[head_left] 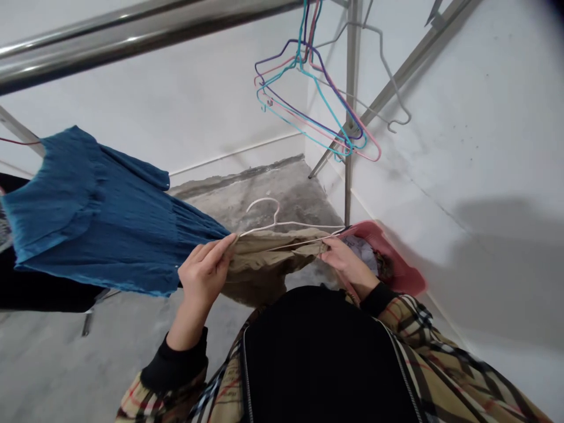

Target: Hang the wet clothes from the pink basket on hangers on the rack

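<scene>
Between my hands stretches a khaki garment (259,264), its lower folds hanging toward the floor. A pale wire hanger (277,218) lies along its top edge, with the hook pointing up and away from me. My left hand (205,270) pinches the garment and the hanger's left end between thumb and fingers. At the other side, my right hand (346,258) grips the garment near the hanger's lower bar; some of its fingers are hidden by cloth. Which kind of garment it is, I cannot tell.
A blue dress (101,217) hangs at the left, close to my left hand. Several coloured wire hangers (317,100) dangle from a metal rack (154,29) above. Behind my right hand, a pink basket (408,270) with clothes stands on the concrete floor by the wall.
</scene>
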Demonstrator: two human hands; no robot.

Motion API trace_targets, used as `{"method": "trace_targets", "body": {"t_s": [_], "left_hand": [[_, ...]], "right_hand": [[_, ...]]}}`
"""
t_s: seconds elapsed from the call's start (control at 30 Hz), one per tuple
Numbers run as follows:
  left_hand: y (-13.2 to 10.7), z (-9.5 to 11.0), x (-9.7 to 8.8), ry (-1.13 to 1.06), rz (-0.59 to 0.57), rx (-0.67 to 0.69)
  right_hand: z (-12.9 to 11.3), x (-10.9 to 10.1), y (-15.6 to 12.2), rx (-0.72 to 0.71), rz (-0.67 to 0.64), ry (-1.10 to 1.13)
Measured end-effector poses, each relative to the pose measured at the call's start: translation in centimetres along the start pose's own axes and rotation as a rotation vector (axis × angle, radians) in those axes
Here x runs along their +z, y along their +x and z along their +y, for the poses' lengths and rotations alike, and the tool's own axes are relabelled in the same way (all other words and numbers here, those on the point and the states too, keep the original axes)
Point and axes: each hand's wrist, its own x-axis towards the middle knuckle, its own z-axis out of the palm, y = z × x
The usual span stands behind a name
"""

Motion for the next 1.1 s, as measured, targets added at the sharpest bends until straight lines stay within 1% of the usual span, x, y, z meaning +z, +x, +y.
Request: {"method": "trace_targets", "body": {"t_s": [0.07,0.13,0.2,0.27,0.33,0.47,0.53,0.63,0.7,0.73,0.83,0.97,1.03,1.1], "left_hand": [[-0.6,-0.3,0.3,-0.002,0.018,-0.037],[-1.0,-0.5,0.6,-0.019,0.028,-0.104],[-1.2,-0.6,0.7,-0.071,0.014,-0.189],[-1.4,-0.7,0.8,-0.136,-0.027,-0.288],[-1.5,-0.8,0.8,-0.19,-0.077,-0.398],[-1.5,-1.0,0.9,-0.311,-0.147,-0.607],[-1.4,-0.9,1.0,-0.373,-0.169,-0.646],[-1.3,-0.8,1.0,-0.449,-0.193,-0.632],[-1.2,-0.7,0.9,-0.467,-0.179,-0.635],[-1.0,-0.6,0.9,-0.465,-0.159,-0.643],[-0.5,-0.3,0.6,-0.437,-0.072,-0.664],[0.0,0.1,0.4,-0.421,0.036,-0.702],[0.2,0.2,0.3,-0.426,0.063,-0.725],[0.4,0.1,0.1,-0.42,0.065,-0.722]], "right_hand": [[-1.0,-0.1,-0.3,0.048,0.02,0.126],[-1.8,0.1,-0.4,0.078,0.024,0.223],[-2.7,0.3,-0.5,0.058,0.02,0.297],[-3.7,0.5,-1.1,0.016,0.016,0.382],[-4.7,0.5,-1.9,-0.037,0.016,0.409],[-6.0,0.5,-3.4,-0.086,0.045,0.359],[-6.2,0.7,-3.8,-0.123,0.083,0.287],[-6.1,0.9,-3.9,-0.237,0.178,0.062],[-5.9,0.9,-3.9,-0.314,0.227,-0.103],[-5.7,0.8,-3.8,-0.344,0.228,-0.178],[-5.5,0.6,-3.8,-0.409,0.18,-0.387],[-5.7,0.1,-4.0,-0.435,0.111,-0.624],[-6.1,-0.1,-4.2,-0.447,0.042,-0.685],[-6.7,-0.2,-4.5,-0.454,-0.017,-0.739]]}}
